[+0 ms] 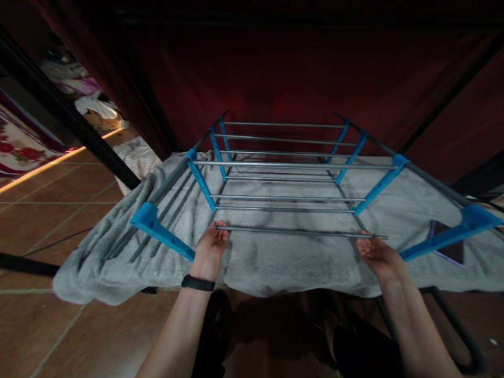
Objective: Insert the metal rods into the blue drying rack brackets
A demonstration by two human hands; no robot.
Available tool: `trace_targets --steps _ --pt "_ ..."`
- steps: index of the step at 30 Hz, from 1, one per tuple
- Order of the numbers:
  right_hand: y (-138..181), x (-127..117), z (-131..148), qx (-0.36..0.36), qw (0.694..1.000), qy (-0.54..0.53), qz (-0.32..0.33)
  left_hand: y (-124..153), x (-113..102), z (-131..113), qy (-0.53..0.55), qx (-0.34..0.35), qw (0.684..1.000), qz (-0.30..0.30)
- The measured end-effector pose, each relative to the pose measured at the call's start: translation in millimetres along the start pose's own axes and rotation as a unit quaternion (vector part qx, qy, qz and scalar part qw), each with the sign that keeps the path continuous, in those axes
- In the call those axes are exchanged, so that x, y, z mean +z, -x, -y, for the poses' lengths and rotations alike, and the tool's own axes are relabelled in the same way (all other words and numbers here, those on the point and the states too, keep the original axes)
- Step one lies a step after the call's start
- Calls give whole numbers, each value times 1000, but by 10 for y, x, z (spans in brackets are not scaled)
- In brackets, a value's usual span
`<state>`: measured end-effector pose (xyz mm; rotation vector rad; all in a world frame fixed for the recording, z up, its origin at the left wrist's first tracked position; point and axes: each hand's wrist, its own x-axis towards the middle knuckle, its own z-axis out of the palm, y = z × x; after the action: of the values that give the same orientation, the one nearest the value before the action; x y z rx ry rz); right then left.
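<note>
A grey metal rod [291, 231] runs crosswise near the front of a rack frame of metal tubes and blue plastic brackets [205, 184]. Around the rod's left end are the fingers of my left hand [212, 244], with a black band on that wrist. My right hand [376, 252] grips the same rod close to its right end, palm up. Both hands are between the two front blue brackets, the left one [165, 233] and the right one [444, 236]. Several other rods [271, 165] span the frame farther back.
Several loose tubes [147, 236] lie left of the frame on a grey cloth [291, 268] covering the table. A dark flat object, perhaps a phone [447, 242], lies at the right. Behind hangs a dark red curtain [275, 73]. Tiled floor [47, 220] shows at left.
</note>
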<state>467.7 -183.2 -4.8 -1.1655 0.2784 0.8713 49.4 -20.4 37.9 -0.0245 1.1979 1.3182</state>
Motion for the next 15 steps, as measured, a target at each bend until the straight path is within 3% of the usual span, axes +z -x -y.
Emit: trace_targets --steps 15 --pt "50 69 -47 3 1000 -21 -7 -27 8 -42 -2 -1 1000 -6"
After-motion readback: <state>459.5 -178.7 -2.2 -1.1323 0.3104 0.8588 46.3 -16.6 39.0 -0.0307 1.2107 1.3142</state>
